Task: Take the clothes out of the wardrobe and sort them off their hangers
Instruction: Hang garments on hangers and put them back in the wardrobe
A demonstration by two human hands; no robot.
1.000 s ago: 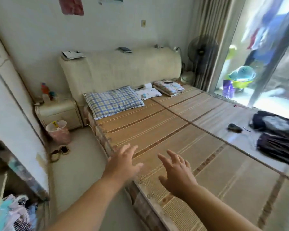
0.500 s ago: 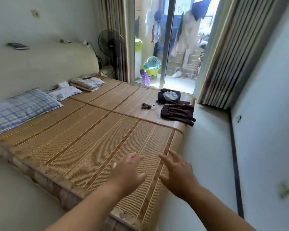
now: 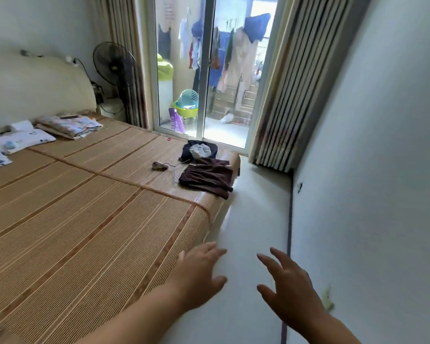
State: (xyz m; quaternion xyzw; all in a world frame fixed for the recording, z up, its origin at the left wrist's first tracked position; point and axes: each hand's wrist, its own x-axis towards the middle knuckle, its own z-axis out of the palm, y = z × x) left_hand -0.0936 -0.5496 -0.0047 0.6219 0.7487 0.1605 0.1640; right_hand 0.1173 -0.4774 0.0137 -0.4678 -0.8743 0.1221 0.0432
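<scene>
Your left hand [image 3: 199,271] hangs over the near edge of the bed [image 3: 85,232], and your right hand [image 3: 291,289] hangs over the floor [image 3: 256,207] beside it. Both have their fingers spread and loose and hold nothing.

The clothes in view lie well ahead at the bed's far corner. A maroon garment [image 3: 206,177] sits on the edge nearest the floor, and a navy garment [image 3: 199,150] with something pale on top lies just behind it, touching it. The maroon piece is almost straight ahead of your left hand and up-left of your right, so the left is the nearer one. Its long axis seems to run slantwise along the bed's edge, with one corner drooping over the side.

A thin wire hanger [image 3: 174,173] pokes out at its left side. You cannot tell whether the hanger is inside the garment or merely beside it, because the wire vanishes under the cloth. A small object [image 3: 159,165] further left is too blurred to name. You cannot tell whether the navy piece hides a hanger. The wardrobe is out of view, so judge the rest of the job as unknown from here
</scene>
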